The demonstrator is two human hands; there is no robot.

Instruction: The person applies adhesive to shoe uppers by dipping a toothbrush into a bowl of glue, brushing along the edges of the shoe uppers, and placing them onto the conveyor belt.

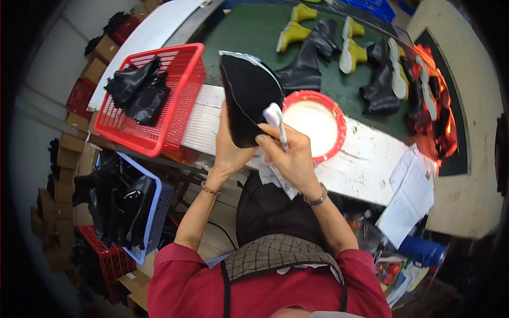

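Observation:
My left hand [231, 146] is closed around the lower left side of a black boot upper [252, 90], holding it up over the bench edge. A whitish band of paste runs along the upper's curved top edge. My right hand [289, 156] pinches a white brush [275, 117], its paste-coated end beside the upper's right edge. Thumb and fingertips of that hand are right at the upper's lower right side. Just behind it, a red bowl [339, 114] of white paste [313, 124] stands on the bench. A crumpled white cloth [278, 177] hangs below my right hand.
A red basket [183, 79] with black boot pieces [140, 90] sits left; a blue basket [154, 206] of black boots [119, 201] is below it. Black boots [305, 66] and yellow boot lasts [293, 34] stand on the green table [241, 26]. Papers [408, 191] hang at right.

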